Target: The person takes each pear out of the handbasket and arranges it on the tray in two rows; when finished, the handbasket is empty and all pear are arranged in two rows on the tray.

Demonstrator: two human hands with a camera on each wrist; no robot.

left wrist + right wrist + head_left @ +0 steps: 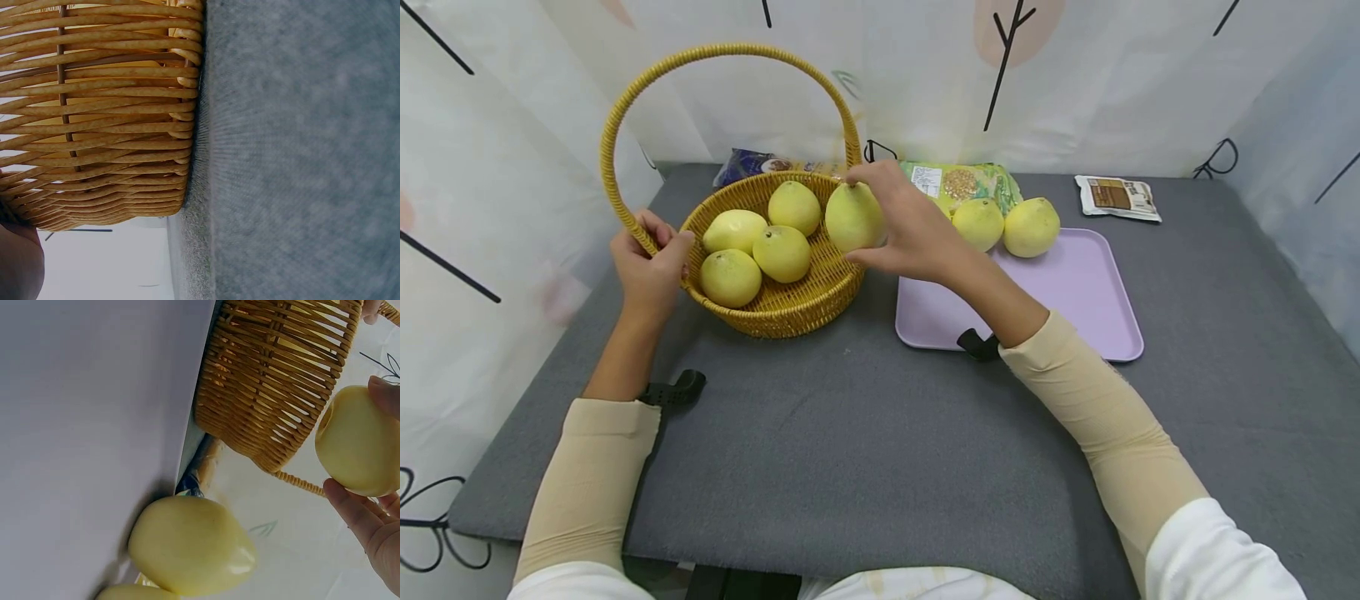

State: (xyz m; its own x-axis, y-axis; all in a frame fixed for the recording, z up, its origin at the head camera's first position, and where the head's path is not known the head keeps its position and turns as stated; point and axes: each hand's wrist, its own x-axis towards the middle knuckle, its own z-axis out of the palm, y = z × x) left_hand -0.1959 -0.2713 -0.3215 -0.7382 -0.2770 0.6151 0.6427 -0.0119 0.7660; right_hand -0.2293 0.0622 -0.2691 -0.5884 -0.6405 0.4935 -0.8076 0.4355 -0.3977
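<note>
Near right: lilac tray (1075, 292), yellow fruits (1032, 227) along far edge. Left: woven basket (782, 323) cradling four fruits (781, 253); your left hand (649, 260) curls fingers round handle base (643, 240), seemingly steadying it. Your right hand (913, 223), thumb and fingers parted fruit-wide, grips pale fruit (852, 218) at basket's right rim. Far: packets (981, 185), print too small to read.

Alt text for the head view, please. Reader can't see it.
A person's right hand holds a pale yellow fruit at the right side of a wicker basket containing four more fruits, while the left hand grips the basket at its handle. To the right, a lilac tray holds more fruit, with a green packet behind, on a gray table.
</note>
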